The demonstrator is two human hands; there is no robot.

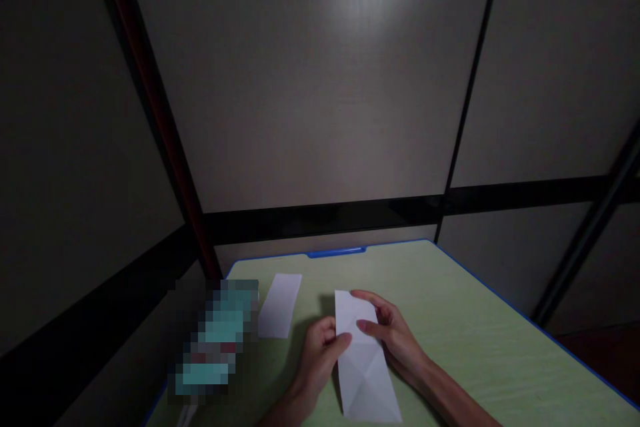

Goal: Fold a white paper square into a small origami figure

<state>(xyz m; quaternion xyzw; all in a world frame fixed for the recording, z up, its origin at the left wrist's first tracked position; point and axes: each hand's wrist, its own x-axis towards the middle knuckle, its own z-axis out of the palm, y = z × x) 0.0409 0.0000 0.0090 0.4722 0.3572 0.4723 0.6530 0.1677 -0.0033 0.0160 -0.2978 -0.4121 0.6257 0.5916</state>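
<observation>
A long strip of white folded paper point(365, 373) with crossing crease lines is held over the table. My left hand point(320, 357) grips its left edge, thumb on top and the other fingers curled beside and under it. My right hand point(393, 333) holds the upper right edge, with the thumb pressed on the paper's face and the index finger along the top corner. The fingers behind the paper are partly hidden. To the left, a second white paper piece point(280, 305) lies flat on the table, apart from both hands.
The light green table point(480, 340) has a blue edge and a blue handle point(336, 253) at its far side. At the left stands a pixelated device with a teal area point(223, 327) and a white cable point(187, 411). Grey panels point(325, 93) rise behind the table.
</observation>
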